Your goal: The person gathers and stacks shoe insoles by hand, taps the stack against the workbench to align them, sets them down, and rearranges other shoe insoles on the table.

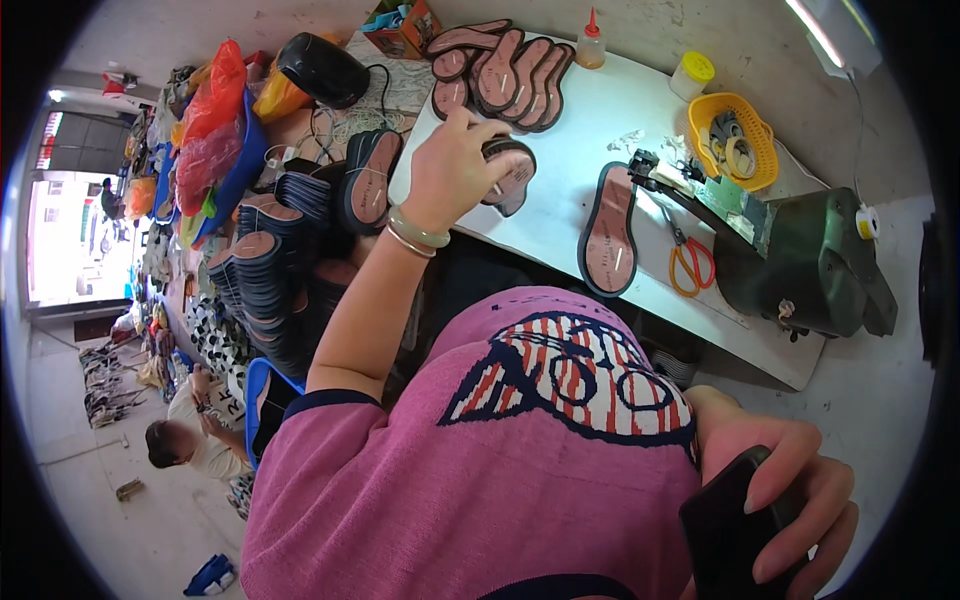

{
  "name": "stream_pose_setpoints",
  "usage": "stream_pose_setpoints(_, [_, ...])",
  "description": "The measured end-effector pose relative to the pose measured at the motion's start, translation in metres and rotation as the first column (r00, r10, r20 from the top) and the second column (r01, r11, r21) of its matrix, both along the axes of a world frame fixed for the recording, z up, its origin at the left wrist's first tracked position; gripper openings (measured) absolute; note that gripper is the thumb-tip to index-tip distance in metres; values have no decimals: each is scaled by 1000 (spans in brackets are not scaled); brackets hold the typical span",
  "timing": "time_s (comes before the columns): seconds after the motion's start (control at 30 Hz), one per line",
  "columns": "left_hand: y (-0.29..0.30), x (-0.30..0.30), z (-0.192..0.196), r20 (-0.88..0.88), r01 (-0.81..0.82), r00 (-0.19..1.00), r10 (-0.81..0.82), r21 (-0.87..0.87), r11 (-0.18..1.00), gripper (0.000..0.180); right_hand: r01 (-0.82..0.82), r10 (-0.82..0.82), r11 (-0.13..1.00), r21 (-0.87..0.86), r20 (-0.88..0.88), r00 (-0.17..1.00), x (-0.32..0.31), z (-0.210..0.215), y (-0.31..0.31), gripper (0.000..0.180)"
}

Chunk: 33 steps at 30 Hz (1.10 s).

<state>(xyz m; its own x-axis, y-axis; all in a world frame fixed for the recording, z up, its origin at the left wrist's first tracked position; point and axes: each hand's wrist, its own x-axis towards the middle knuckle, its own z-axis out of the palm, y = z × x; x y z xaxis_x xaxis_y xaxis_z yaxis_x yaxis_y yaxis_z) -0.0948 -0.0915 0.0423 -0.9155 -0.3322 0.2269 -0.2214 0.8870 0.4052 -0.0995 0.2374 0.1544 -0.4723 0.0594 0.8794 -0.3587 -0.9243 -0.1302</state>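
My left hand, with a pale green bangle and a silvery one at the wrist, reaches over the left part of the white table. Its thumb and forefinger close on a pink insole with a dark edge, whose shape is partly hidden. Just beyond lie several overlapping pink insoles with black rims. A single insole lies flat beside the sewing machine, its toe end by the needle area. At the lower right, my right hand grips a flat black object resembling a phone.
Orange-handled scissors lie near the machine. A yellow basket with tape rolls, a yellow-lidded jar and a red-tipped bottle line the back. Stacked insoles crowd the left. Another person sits further left.
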Motion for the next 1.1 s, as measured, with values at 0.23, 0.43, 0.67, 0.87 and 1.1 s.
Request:
stream_pose_setpoints(0.23, [-5, -5, -39, 43, 46, 998, -36, -267, 963, 43, -19, 19, 1000, -5, 13, 1000, 7, 0, 8, 51])
stream_pose_setpoints(0.43, [0, -11, -40, 111, 86, 992, -64, -205, 975, 46, -13, 13, 1000, -11, 22, 1000, 4, -2, 4, 50])
stream_pose_setpoints(0.67, [0, -6, -43, 77, 85, 994, -72, -191, 978, 44, -14, 15, 999, -29, 33, 999, 13, -7, 19, 49])
stream_pose_setpoints(0.87, [-3, 0, -16, -192, 73, 980, -56, 82, 994, 40, -2, 2, 1000, -18, 46, 999, 8, -10, 16, 48])
stream_pose_setpoints(1.1, [-15, 46, -109, -102, 155, 982, -159, -46, 987, 57, -12, 12, 1000, 2, 52, 999, 9, -9, 18, 48])
